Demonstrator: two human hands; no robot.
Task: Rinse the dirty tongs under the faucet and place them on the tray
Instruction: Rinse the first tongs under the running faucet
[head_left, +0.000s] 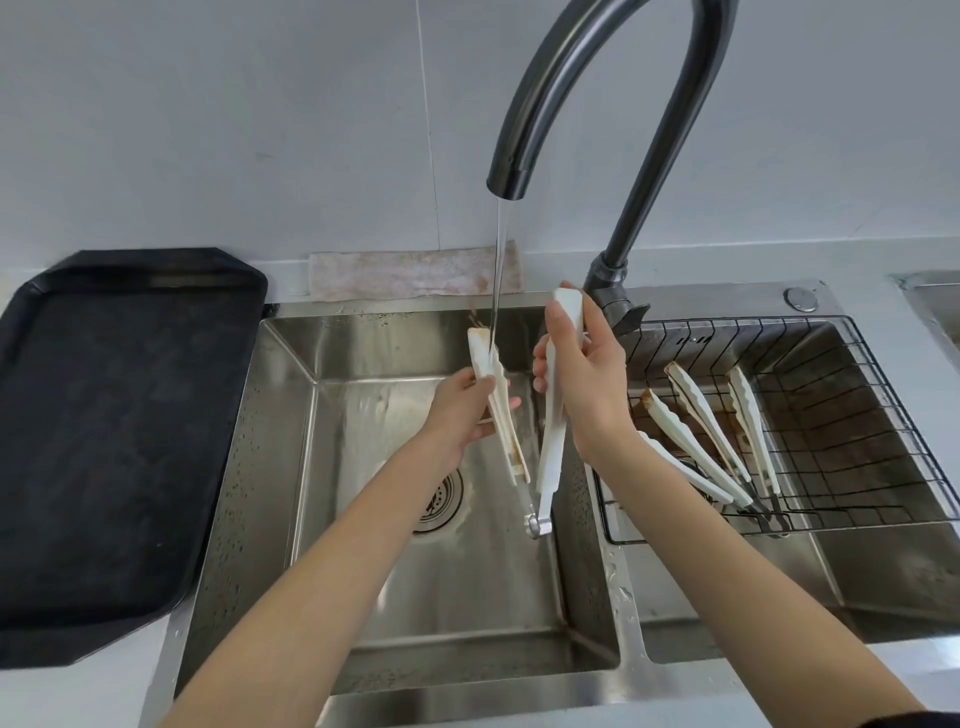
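A pair of white tongs (550, 441) with a metal hinge at the bottom is spread open over the left sink basin (291, 467). My left hand (462, 415) grips the left arm, whose brown-stained tip sits under the running stream from the dark faucet (524, 156). My right hand (582, 384) grips the right arm near its upper end. The black tray (104, 441) lies on the counter at the left with nothing on it.
A wire basket (857, 415) in the right basin holds several more white tongs (696, 447) with brown stains. A stained cloth (415, 275) lies along the wall behind the sink. The drain (441, 499) sits under my left wrist.
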